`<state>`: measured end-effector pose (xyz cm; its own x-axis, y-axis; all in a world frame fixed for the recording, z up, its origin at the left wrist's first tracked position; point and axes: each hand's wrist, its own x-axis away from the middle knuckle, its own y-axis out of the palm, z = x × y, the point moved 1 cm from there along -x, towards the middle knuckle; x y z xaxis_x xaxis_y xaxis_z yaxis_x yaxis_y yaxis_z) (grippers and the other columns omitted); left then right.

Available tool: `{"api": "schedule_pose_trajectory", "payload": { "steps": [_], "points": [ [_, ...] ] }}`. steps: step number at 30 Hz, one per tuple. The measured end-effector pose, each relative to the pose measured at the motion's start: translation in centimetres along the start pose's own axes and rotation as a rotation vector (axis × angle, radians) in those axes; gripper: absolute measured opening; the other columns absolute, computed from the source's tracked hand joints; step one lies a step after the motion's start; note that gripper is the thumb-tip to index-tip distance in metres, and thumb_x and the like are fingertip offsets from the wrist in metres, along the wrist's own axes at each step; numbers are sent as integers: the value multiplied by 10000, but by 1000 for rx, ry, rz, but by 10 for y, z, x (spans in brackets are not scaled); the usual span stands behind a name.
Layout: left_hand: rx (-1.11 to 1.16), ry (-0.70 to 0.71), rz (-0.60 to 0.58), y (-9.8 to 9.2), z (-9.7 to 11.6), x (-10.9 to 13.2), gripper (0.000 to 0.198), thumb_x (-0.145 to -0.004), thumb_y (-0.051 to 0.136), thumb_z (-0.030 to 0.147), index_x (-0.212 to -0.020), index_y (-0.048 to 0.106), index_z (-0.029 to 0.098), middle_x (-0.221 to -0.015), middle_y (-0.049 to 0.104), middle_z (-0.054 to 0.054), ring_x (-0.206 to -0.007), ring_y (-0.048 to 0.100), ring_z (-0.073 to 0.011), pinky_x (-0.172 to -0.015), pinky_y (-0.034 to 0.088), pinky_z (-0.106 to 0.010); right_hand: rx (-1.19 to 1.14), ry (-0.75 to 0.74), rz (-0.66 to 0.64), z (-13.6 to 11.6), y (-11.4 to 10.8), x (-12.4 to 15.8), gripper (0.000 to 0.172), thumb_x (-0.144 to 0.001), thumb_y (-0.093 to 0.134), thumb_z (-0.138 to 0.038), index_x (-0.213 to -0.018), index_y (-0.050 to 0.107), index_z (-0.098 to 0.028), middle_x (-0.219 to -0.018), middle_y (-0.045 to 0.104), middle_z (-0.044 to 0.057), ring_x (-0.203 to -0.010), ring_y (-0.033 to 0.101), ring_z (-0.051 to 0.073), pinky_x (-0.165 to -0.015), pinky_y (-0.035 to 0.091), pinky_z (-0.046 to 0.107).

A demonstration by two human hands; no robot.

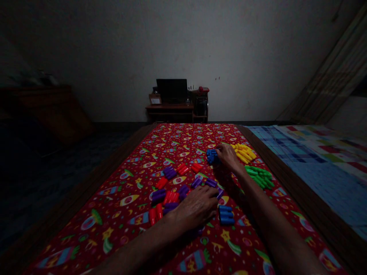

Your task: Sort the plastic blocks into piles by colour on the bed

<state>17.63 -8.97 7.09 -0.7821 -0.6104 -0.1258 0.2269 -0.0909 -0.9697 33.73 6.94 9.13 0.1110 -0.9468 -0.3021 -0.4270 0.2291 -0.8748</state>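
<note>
Now the right hand point(228, 154) is at the blue pieces point(211, 156); the left hand point(198, 202) arches beside purple pieces point(211, 183). Whether either grips anything, I can't tell.

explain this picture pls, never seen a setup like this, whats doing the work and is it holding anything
No machine here: just a person's bare left hand and right hand. The one picture comes from a camera on their head, looking forward and down. On the red patterned cloth lie red pieces and purple pieces near the left hand, a blue piece beside it, and a yellow pile and green pile farther right. The right hand is at the blue pile; whether either hand grips anything is hidden.
</note>
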Motion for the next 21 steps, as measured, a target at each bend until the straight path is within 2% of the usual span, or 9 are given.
{"api": "schedule_pose_trajectory", "payload": {
  "steps": [2, 4, 7, 10, 13, 15, 18, 21],
  "points": [
    [-8, 20, 49, 1, 4, 0, 312, -864, 588, 281, -1165, 560, 204, -1291, 543, -84, -1173, 492, -244, -968, 400, -371, 4, -4, -9, -3, -3, 0, 336, -898, 440, -245, -1070, 703, -128, -1031, 714, 133, -957, 639, 206, -790, 433, 261],
    [-5, 98, 70, 3, 13, 1, 426, -883, 557, 271, -1296, 468, 220, -1390, 476, -75, -1260, 424, -239, -1045, 343, -377, 13, -5, -7, -6, -5, 0, 341, -902, 433, -254, -1062, 708, -130, -1022, 716, 133, -945, 642, 208, -771, 425, 260],
    [-6, 227, 18, 9, 27, 3, 357, -931, 481, 257, -1287, 475, 265, -1357, 513, -32, -1238, 440, -207, -1068, 324, -352, 33, -13, -6, -9, -7, 1, 345, -909, 429, -268, -1053, 716, -143, -1006, 719, 132, -909, 644, 208, -730, 412, 259],
    [-58, 188, -6, 16, 29, 2, 276, -933, 482, 264, -1203, 538, 268, -1184, 594, -58, -1105, 522, -212, -963, 412, -352, 46, -25, -3, -10, -7, 1, 342, -908, 430, -277, -1018, 730, -152, -969, 723, 127, -853, 638, 198, -689, 395, 253],
    [-23, 94, 60, 12, 14, -1, 290, -899, 535, 259, -1188, 554, 253, -1140, 611, -80, -1061, 555, -232, -909, 452, -370, -4, -81, -18, -11, -9, 0, 327, -891, 443, -263, -924, 741, -133, -862, 720, 109, -770, 619, 179, -649, 376, 246],
    [145, -21, 204, 0, -5, -3, 343, -877, 556, 267, -1220, 541, 248, -1188, 616, -78, -1094, 564, -232, -941, 452, -377, -125, -155, -82, -14, -12, 0, 329, -885, 452, -281, -855, 734, -115, -771, 700, 84, -706, 596, 159, -616, 369, 234],
    [540, -366, 499, -20, -43, -3, 344, -850, 560, 320, -1178, 553, 217, -1142, 663, -72, -1030, 627, -214, -909, 491, -365, -423, -296, -320, -27, -18, 4, 424, -896, 437, -409, -826, 715, -96, -702, 663, 56, -628, 559, 136, -558, 369, 218],
    [965, -605, 621, -32, -72, 1, 414, -796, 600, 472, -1066, 567, 160, -971, 717, -81, -878, 688, -221, -799, 542, -363, -649, -445, -583, -46, -21, 15, 438, -856, 499, -482, -973, 699, -110, -774, 672, 42, -648, 558, 129, -572, 396, 213]
  ]
}}
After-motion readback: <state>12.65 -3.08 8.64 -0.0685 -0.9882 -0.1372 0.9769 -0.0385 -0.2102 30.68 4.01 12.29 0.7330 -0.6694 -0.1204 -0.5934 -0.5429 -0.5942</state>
